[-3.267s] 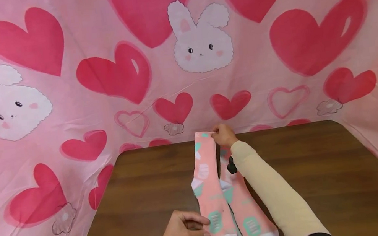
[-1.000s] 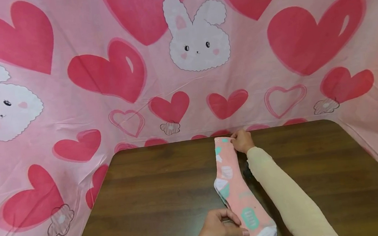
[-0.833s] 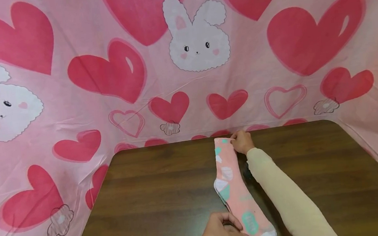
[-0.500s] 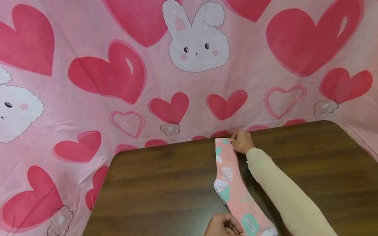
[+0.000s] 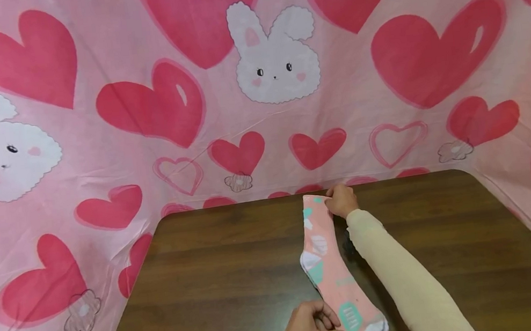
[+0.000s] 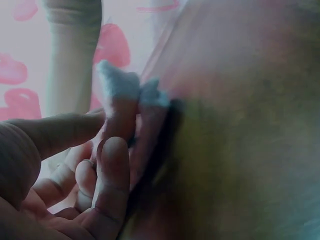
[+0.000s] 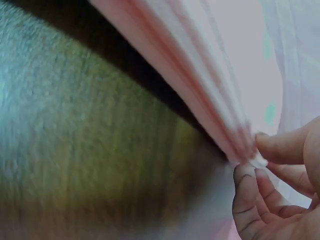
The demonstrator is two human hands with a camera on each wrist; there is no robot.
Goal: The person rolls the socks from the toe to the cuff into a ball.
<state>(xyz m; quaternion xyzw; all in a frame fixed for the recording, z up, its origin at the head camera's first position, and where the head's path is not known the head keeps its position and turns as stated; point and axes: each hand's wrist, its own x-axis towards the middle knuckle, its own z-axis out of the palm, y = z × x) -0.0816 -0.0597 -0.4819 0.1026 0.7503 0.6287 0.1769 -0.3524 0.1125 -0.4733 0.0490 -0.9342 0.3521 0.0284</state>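
Note:
Two pink socks with white toes and heels and mint patches lie stacked lengthwise on the wooden table. The upper sock (image 5: pixel 337 271) covers most of the lower sock (image 6: pixel 152 117), whose white toe shows beside the upper one in the left wrist view. My left hand (image 5: pixel 307 328) pinches the sock edge near the toe end, at the table's near side. At the far end, my right hand (image 5: pixel 343 199) pinches the corner of the cuff between thumb and fingers. Folded pink layers (image 7: pixel 200 85) run up to those fingertips in the right wrist view.
The dark brown table (image 5: pixel 209 279) extends to both sides of the socks. A pink cloth (image 5: pixel 182 115) with hearts and rabbits hangs behind it and at the sides. My right sleeve (image 5: pixel 403 275) runs alongside the socks on their right.
Earlier the two socks lay side by side; the left one has since moved right, onto the other, with both hands holding it. Over the last second the hands have hardly moved.

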